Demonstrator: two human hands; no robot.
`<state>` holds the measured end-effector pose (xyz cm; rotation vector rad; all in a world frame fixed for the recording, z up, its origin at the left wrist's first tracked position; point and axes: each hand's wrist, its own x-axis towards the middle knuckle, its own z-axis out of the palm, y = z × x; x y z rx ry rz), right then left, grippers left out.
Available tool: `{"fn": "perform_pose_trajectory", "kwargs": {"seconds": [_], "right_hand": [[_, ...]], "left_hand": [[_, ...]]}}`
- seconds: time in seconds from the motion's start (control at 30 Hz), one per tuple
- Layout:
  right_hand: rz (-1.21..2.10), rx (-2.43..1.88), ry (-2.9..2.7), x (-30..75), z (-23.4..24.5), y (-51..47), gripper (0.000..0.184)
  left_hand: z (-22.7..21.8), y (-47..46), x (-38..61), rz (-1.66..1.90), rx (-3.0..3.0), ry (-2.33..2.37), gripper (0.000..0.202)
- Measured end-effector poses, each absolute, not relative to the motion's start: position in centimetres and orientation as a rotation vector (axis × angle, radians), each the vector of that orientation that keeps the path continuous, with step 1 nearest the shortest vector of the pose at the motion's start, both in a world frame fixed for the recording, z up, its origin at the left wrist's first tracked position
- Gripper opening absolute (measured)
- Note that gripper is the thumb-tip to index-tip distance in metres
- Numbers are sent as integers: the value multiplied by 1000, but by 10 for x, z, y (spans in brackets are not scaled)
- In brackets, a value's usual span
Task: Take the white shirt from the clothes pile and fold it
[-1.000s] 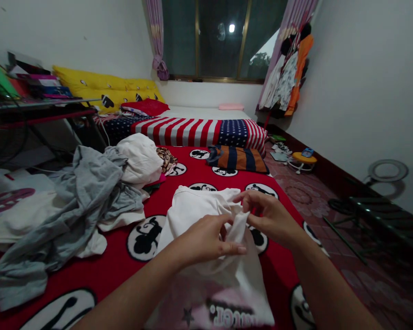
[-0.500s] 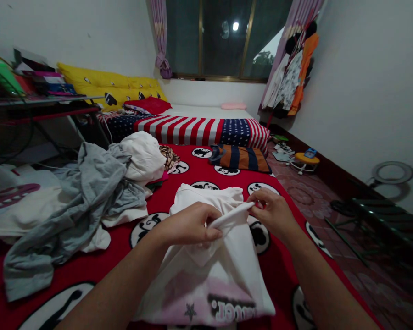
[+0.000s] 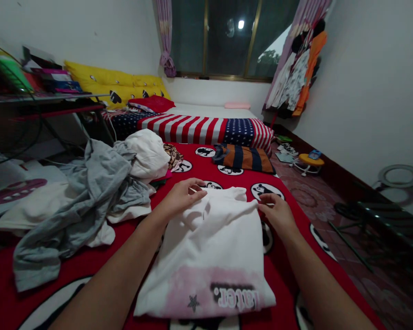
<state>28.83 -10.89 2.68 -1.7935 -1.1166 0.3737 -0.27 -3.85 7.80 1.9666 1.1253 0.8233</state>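
Observation:
A white shirt [image 3: 223, 238] lies partly folded on the red bedspread [image 3: 124, 275] in front of me, its top layer creased. Along its near edge runs a pink print with a dark star and lettering. My left hand [image 3: 184, 197] is over the shirt's far left edge, thumb and fingers apart. By the far right corner is my right hand [image 3: 277, 213], its fingers loosely bent and spread; whether the fingertips still touch the cloth is hard to see.
Rumpled grey [image 3: 99, 178] and white clothes [image 3: 146, 153] are heaped on the left. A brown-and-navy striped garment [image 3: 242, 158] lies folded farther back. Beyond are a bed with a striped, starred cover [image 3: 192, 128], a desk [image 3: 48, 98] at left and a dark stool [image 3: 392, 224] at right.
Both hands have let go of the pinched shirt edge and moved apart. The raised fold now lies flatter on the shirt. My view has shifted slightly.

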Motion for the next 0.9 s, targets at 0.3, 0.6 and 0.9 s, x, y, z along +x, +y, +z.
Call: {"fn": "perform_pose_trajectory", "kwargs": {"seconds": [0.3,0.6,0.9], "right_hand": [[351,-1425,-1596,227,41,-119,26],[525,-1469,-1534,227,38,-117,16],[825,-1225,-989,233,30,-106,52]], "left_hand": [[78,-29,-35,285,2199,1104,26],[86,-30,-37,457,2190,1151,16],[59,-22,-14,1048,2120,1470,23]]}}
